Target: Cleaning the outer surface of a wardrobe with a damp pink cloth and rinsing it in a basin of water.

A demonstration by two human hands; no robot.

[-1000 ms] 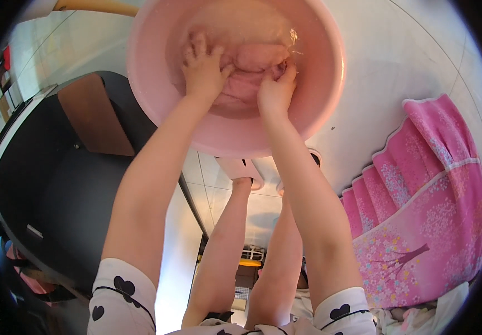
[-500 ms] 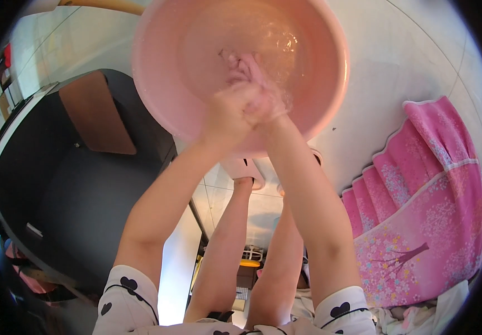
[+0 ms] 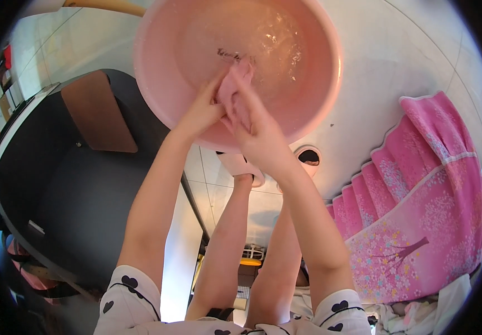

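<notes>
Head view: left hand [image 3: 203,113] and right hand [image 3: 261,129], together, clasp a bunched pink cloth [image 3: 229,91] within a pink basin [image 3: 335,70] holding water [image 3: 238,30]; handling looks unfinished, what remains unclear.

The floor [image 3: 380,61] is of pale, glossy tiles, parted by thin dark lines. 2 pale slippers [image 3: 237,164] stand on it, just below the near rim of the pink basin [image 3: 335,84]. The basin's underside is hidden, so its contact with the tiles cannot be told. 1 tiny dark speck [image 3: 332,125] lies on the tiles, right of the basin.
</notes>
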